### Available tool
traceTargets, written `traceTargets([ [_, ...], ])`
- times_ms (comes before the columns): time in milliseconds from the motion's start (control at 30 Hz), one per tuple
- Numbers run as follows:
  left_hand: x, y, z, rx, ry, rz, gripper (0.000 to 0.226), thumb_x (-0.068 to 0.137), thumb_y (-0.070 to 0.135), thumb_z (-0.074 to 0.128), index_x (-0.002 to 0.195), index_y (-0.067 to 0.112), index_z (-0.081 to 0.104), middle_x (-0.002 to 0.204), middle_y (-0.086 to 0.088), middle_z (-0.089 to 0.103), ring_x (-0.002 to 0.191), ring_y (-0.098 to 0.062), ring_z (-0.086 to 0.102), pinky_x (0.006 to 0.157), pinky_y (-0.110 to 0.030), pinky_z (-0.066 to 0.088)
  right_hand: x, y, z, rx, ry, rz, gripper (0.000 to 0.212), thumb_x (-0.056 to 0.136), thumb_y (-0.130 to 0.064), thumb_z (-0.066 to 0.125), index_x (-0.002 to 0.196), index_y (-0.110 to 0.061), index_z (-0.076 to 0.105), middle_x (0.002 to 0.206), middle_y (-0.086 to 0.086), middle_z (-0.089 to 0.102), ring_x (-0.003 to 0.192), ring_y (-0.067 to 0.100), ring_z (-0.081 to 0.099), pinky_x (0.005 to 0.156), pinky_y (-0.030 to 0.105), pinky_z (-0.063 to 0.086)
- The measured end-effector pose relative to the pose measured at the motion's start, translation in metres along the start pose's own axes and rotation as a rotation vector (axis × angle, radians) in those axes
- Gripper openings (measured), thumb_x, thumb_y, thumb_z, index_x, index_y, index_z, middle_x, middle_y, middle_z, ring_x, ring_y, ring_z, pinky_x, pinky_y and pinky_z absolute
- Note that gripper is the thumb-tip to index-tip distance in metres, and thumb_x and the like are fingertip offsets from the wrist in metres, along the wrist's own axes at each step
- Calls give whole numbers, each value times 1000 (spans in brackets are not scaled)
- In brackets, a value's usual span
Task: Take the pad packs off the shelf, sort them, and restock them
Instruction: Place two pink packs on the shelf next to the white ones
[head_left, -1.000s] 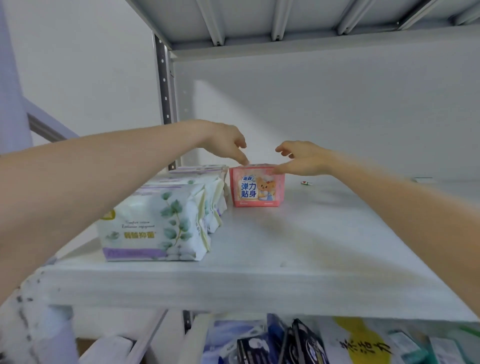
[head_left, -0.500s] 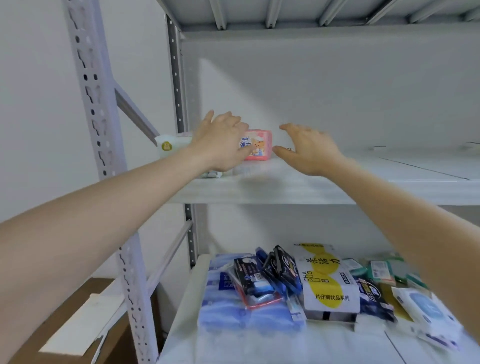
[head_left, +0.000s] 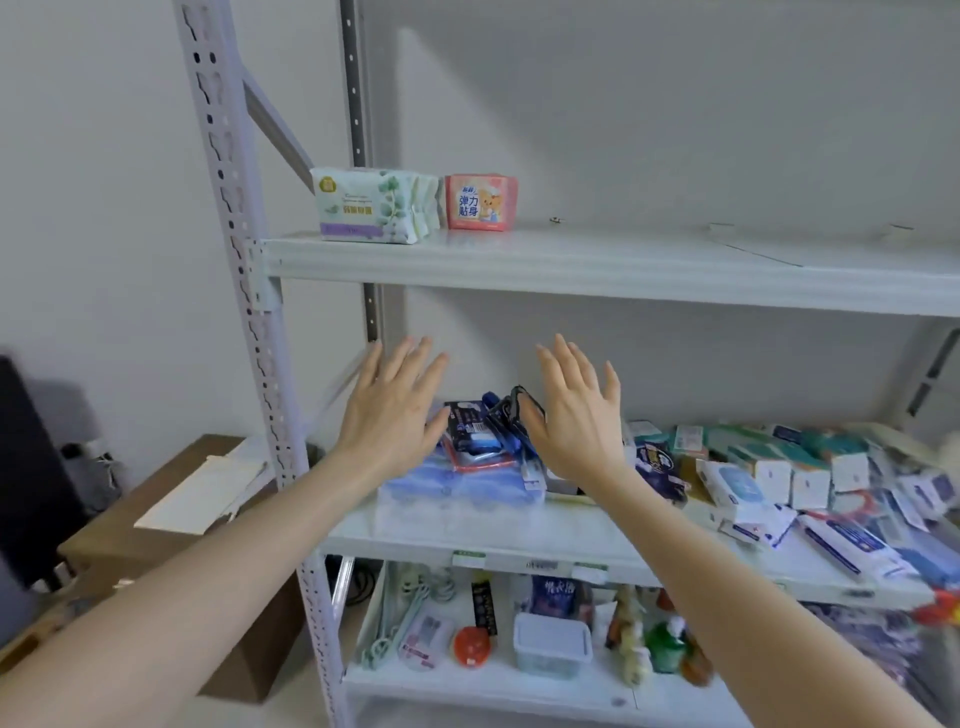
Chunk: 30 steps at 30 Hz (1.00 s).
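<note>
On the upper shelf (head_left: 597, 267), at its left end, several white leaf-print pad packs (head_left: 371, 207) stand in a row, and a pink pad pack (head_left: 480, 201) sits right beside them. My left hand (head_left: 392, 408) and my right hand (head_left: 579, 415) hover lower down, in front of the middle shelf (head_left: 519, 538), fingers spread, holding nothing. Between and just behind them lie dark blue packs (head_left: 483, 426) on top of light blue packs (head_left: 460, 486). The right hand hides part of the dark packs.
A jumble of white, teal and blue packs (head_left: 795, 473) fills the right of the middle shelf. The bottom shelf holds a grey box (head_left: 551, 644), bottles and hooks. The grey shelf post (head_left: 249, 312) rises at left, with a cardboard box (head_left: 171, 499) beyond it.
Both hands have left the pink pack and the upper shelf and dropped to the middle shelf. The view has pulled back and tilted down, showing more shelves.
</note>
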<state>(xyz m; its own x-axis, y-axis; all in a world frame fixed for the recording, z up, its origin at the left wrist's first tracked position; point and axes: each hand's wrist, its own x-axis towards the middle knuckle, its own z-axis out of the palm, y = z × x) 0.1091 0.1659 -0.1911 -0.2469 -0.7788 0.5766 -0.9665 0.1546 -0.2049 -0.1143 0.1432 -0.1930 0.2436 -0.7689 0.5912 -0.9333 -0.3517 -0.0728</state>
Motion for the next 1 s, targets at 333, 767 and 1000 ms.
traceTargets([
  [333,-169,145,61,-139,-265,-44,65,94,41,47,150,15,29,159,-10,19,148,-28,14,120,-50,10,-203,51,50,43,-343,82,67,98,-50,28,154,-19,9,162,2,5,149,19,4,117,50,1],
  [767,-375,297,117,-286,-703,-11,72,58,32,86,123,10,66,133,-15,58,123,-32,57,98,-53,47,-470,95,103,-22,-832,289,68,99,-51,22,154,-20,-4,162,-3,0,149,15,-1,118,48,-5],
  [1000,-451,332,145,-282,-892,47,71,88,38,56,151,17,29,159,-10,19,147,-28,18,118,-50,12,-560,116,110,-76,-980,347,71,98,-50,23,153,-17,-8,162,-1,0,149,15,2,118,51,0],
])
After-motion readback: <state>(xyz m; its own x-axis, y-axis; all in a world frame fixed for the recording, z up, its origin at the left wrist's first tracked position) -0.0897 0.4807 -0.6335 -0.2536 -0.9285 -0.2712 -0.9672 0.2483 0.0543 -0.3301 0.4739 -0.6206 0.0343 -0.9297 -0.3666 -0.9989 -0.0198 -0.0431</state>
